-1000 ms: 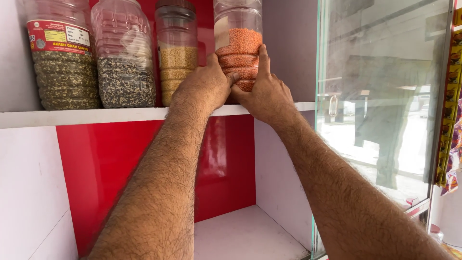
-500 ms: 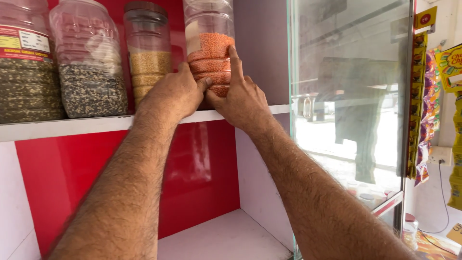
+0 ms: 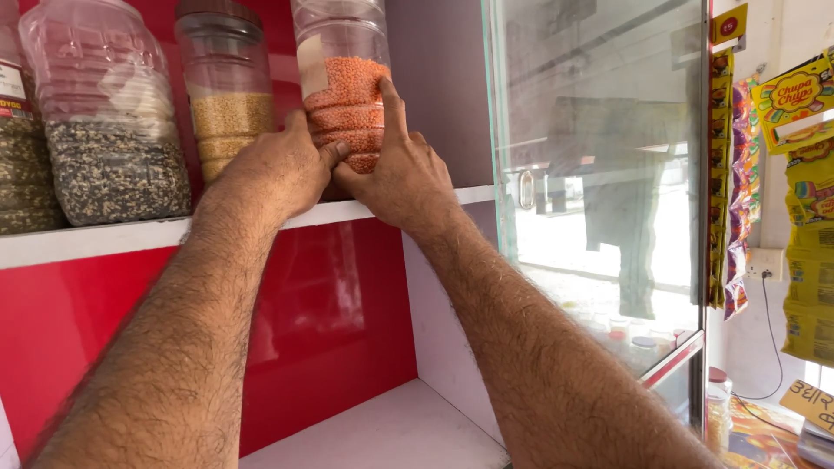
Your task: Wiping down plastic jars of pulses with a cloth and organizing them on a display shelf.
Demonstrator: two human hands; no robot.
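Note:
A clear plastic jar of orange-red lentils [image 3: 343,91] stands on the white upper shelf [image 3: 104,239] of a red-backed cabinet. My left hand [image 3: 276,169] wraps its lower left side. My right hand [image 3: 398,169] presses its lower right side, index finger raised along the jar wall. Both hands grip the jar together while it rests on the shelf.
To the left stand a jar of yellow split pulses [image 3: 228,95], a large jar of dark speckled pulses [image 3: 109,122] and part of another jar [image 3: 22,148]. A glass door [image 3: 599,174] stands open on the right. Hanging sweet packets [image 3: 804,208] line the right wall. A lower shelf [image 3: 382,434] lies below.
The view has swung right, so the jars sit further left in frame. My hands stay on the lentil jar, and my right index finger points more upright.

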